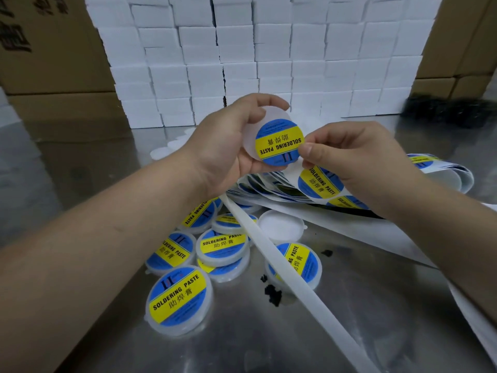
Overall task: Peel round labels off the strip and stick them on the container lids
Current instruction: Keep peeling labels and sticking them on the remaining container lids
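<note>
The lid (274, 113) is part covered by the left hand (228, 141); small print on the label (279, 142) is unreadable; the strip (320, 184) is partly hidden under the right hand (357, 154).

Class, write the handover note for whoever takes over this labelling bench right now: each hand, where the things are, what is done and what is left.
Left hand: grips a white lid.
Right hand: pinches the round label at its edge, laying it on that lid.
Label strip: on the steel table, under the right hand.
Done: several labelled lids lie near the left forearm.
Left: smooth this label down, then do the bare lid beside the pile.
</note>
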{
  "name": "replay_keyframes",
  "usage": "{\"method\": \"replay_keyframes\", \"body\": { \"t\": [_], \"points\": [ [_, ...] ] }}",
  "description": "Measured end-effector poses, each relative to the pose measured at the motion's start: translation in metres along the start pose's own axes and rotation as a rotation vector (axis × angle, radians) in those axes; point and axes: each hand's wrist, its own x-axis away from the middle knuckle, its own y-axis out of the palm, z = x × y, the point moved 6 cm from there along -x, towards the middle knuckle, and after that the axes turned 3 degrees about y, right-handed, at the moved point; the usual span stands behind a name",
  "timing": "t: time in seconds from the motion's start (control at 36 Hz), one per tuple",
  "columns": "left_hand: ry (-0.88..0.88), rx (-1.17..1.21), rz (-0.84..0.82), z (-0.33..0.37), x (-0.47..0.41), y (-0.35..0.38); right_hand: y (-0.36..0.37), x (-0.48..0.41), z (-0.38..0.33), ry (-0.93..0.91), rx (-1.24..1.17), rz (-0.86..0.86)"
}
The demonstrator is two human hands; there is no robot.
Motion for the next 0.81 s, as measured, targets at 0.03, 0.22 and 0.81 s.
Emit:
{"method": "replay_keyframes", "body": {
  "t": [0.03, 0.22, 0.81],
  "points": [
    [-0.004, -0.004, -0.011, -0.0007, 0.0003, 0.0008, 0.0005, 0.0001, -0.0003, -0.003, -0.007, -0.001],
    [0.005, -0.064, -0.07, -0.003, 0.0009, 0.003, 0.0041, 0.0015, -0.0016, -0.011, -0.063, -0.033],
    [0.07, -0.126, -0.114, -0.0053, 0.0025, 0.0068, 0.0034, 0.0001, 0.0007, -0.015, -0.078, -0.026]
  ]
}}
